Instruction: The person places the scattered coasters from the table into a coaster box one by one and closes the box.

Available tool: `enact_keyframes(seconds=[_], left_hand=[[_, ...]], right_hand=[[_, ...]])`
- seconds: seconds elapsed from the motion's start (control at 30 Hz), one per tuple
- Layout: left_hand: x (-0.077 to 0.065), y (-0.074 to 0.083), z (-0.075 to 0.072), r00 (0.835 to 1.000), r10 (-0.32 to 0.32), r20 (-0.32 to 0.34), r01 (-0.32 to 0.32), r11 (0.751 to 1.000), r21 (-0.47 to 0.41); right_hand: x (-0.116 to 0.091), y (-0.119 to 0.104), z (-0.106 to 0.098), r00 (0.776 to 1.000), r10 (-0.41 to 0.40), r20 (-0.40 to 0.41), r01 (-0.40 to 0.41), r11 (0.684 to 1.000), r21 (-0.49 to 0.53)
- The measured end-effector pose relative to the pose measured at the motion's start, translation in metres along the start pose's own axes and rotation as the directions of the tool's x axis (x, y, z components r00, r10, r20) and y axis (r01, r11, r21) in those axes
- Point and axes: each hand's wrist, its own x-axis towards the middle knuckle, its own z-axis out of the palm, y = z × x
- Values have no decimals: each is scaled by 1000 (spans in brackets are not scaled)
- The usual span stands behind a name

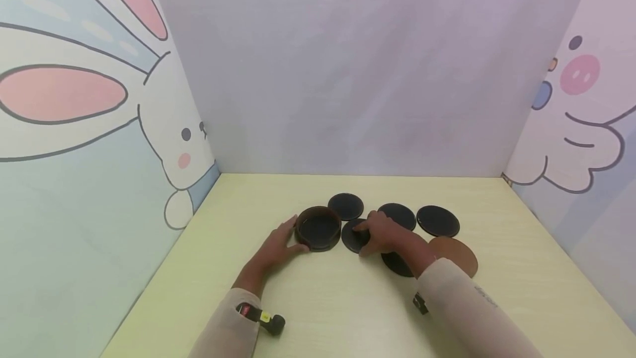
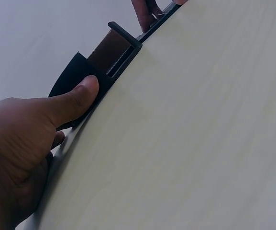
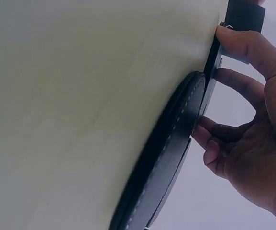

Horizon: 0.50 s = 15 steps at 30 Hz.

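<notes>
My left hand (image 1: 278,246) holds the left side of a round black coaster holder (image 1: 318,229), which stands on the table. In the left wrist view its wall has a gap showing a brown inside, and my thumb presses the outer wall. Just right of the holder, my right hand (image 1: 385,233) grips a round black coaster (image 1: 350,238) lying flat, thumb at its near edge and a finger across its top. The right wrist view shows the thumb (image 3: 231,38) against that coaster's edge and a larger-looking stitched black coaster (image 3: 176,139) closer to the camera.
Further black coasters lie flat on the pale table (image 1: 199,291): one behind (image 1: 345,206), two at the right (image 1: 403,215) (image 1: 438,221), one partly under my right wrist (image 1: 397,265). A brown disc (image 1: 454,254) lies beside my right sleeve. Printed panels stand around the table.
</notes>
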Motion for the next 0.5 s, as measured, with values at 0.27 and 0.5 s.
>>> enact_keyframes(seconds=[0.27,0.5], left_hand=[[2,2,-1,1000,5,0,-5,1000,7],[1,0,0,1000,5,-3,-5,1000,20]], right_hand=[[4,4,-1,999,-32,-24,32,999,-25],[6,4,1,996,-65,-53,60,994,-87]])
